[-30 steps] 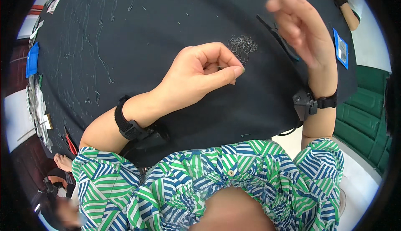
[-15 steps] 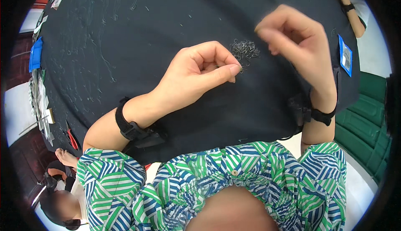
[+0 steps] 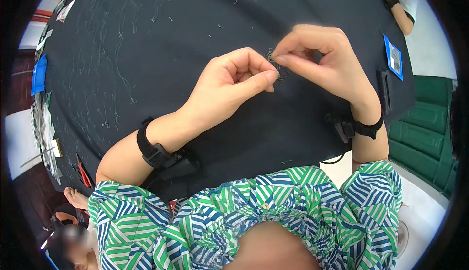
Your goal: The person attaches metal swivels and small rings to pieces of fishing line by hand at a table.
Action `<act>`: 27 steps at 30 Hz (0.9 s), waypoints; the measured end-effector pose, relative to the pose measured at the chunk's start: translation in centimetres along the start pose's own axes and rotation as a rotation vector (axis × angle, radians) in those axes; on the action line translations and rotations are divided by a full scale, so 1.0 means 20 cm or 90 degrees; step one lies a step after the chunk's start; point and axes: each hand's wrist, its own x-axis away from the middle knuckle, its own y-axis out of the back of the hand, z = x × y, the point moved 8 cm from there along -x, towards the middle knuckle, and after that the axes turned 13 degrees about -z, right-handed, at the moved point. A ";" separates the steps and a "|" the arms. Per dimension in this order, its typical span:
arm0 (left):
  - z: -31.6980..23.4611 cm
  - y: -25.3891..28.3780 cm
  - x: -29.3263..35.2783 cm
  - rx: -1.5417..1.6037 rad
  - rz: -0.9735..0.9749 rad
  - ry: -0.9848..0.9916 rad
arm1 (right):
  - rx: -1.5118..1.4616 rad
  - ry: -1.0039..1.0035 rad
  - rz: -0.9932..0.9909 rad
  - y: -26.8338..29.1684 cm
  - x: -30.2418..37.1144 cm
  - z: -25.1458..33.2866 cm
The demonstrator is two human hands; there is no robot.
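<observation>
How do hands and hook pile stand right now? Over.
Left hand: fingertips pinched, contents too small to tell. Right hand: pinched close by, contents unclear. Hook pile: on black cloth, view partly blocked by right hand.

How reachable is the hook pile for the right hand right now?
Likely yes: the right hand is right at the hook pile, nothing visibly between, though the left hand crowds close.

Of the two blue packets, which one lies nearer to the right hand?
The blue packet on the picture's right; the other blue packet lies far left.
</observation>
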 end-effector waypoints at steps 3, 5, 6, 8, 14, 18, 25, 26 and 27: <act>-0.01 0.02 0.00 0.009 -0.008 -0.001 | 0.029 0.007 0.021 0.00 -0.03 0.03; -0.03 0.03 0.00 0.012 -0.011 -0.003 | 0.057 0.024 0.037 -0.02 -0.03 0.03; -0.03 0.03 0.01 0.010 -0.011 -0.008 | 0.034 0.036 0.028 -0.02 -0.02 0.03; -0.03 0.05 0.00 0.006 -0.017 -0.010 | 0.010 0.048 0.020 -0.02 -0.03 0.04; -0.03 0.07 -0.01 -0.007 -0.030 -0.039 | -0.032 -0.027 0.022 -0.02 -0.04 0.03; -0.05 0.08 -0.01 -0.046 -0.030 -0.023 | -0.017 -0.003 0.026 -0.02 -0.04 0.03; -0.04 0.08 -0.02 -0.060 -0.042 -0.029 | 0.110 0.155 0.010 -0.02 -0.04 0.09; -0.04 0.07 -0.02 -0.069 -0.037 -0.030 | 0.110 0.154 0.009 -0.02 -0.05 0.09; -0.04 0.07 -0.02 -0.077 -0.032 -0.032 | 0.124 0.191 -0.002 -0.02 -0.04 0.10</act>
